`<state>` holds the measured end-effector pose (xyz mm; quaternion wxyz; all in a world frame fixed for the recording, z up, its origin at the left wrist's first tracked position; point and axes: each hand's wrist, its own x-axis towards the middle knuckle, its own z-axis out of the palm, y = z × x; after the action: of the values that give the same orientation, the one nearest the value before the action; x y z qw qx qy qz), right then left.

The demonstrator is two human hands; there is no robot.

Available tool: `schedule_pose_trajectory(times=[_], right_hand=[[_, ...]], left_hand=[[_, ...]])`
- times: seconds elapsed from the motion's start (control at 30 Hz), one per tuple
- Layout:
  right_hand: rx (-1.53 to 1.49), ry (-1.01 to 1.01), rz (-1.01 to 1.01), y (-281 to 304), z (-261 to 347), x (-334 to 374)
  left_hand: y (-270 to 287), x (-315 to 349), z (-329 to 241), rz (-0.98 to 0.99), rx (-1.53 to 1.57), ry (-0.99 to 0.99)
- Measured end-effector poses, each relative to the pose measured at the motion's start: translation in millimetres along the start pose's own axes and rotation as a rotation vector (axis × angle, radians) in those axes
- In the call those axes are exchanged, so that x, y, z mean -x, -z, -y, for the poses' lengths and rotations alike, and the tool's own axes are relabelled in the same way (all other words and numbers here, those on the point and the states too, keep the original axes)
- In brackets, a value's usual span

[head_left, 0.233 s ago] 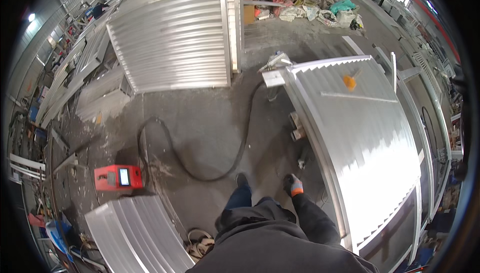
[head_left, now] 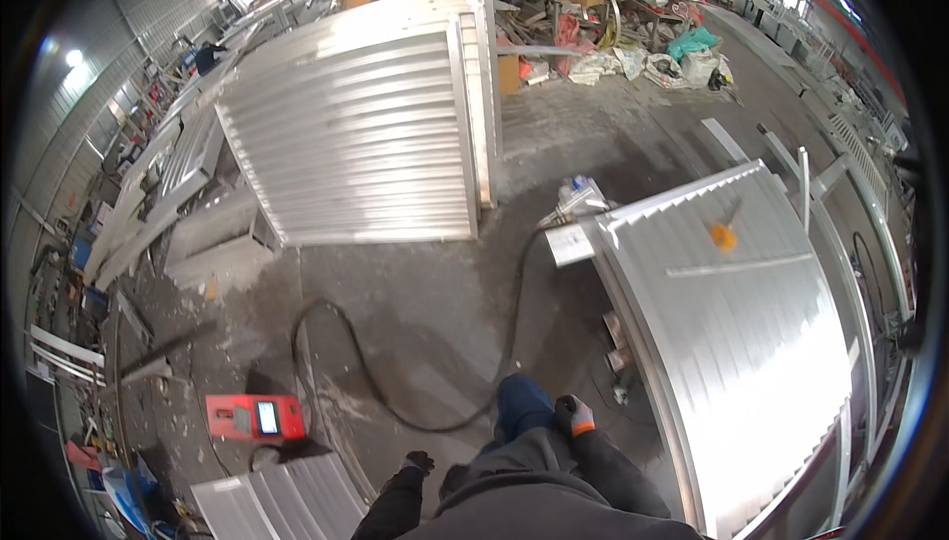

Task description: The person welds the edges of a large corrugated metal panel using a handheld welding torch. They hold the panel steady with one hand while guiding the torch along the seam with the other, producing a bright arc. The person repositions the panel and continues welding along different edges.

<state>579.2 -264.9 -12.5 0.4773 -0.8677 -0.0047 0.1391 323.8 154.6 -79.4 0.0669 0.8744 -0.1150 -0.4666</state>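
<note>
Grey concrete floor (head_left: 435,313) of a cluttered metal workshop, seen from above. Right hand (head_left: 573,413) in a dark glove with an orange cuff, low at 6 o'clock, loosely curled and holding nothing. Left hand (head_left: 417,462) in a dark glove, lower at 7 o'clock, fingers bent, likewise without a load. Between the hands, a blue knee (head_left: 521,404). Black cable (head_left: 395,382) looping across the floor just past the hands, running up toward 12. At 3 o'clock, near the right hand, a ribbed panel (head_left: 741,342) with an orange tool (head_left: 724,235) lying on it and a white label (head_left: 570,244) at its near corner. At 8 o'clock, a red box (head_left: 252,416) with a small screen. At 11 o'clock, a second ribbed panel (head_left: 366,144). At 1 o'clock, brown cartons (head_left: 508,73) and pale sacks (head_left: 643,63) heaped along the far side.
</note>
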Motion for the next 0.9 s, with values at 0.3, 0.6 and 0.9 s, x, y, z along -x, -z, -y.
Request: schedule_pose_trajectory(times=[0.3, 0.6, 0.9], right_hand=[[-0.759, -0.151, -0.036, -75, 65, -332], [-0.606, -0.187, -0.325, -62, 173, -600], [-1.281, -0.453, -0.644, -70, 151, -722]], left_hand=[[242, -146, 208, 0.181, -0.405, -0.011], [501, -235, 310, -0.054, 0.476, 0.377], [855, -451, 433, -0.03, 0.371, 0.182]])
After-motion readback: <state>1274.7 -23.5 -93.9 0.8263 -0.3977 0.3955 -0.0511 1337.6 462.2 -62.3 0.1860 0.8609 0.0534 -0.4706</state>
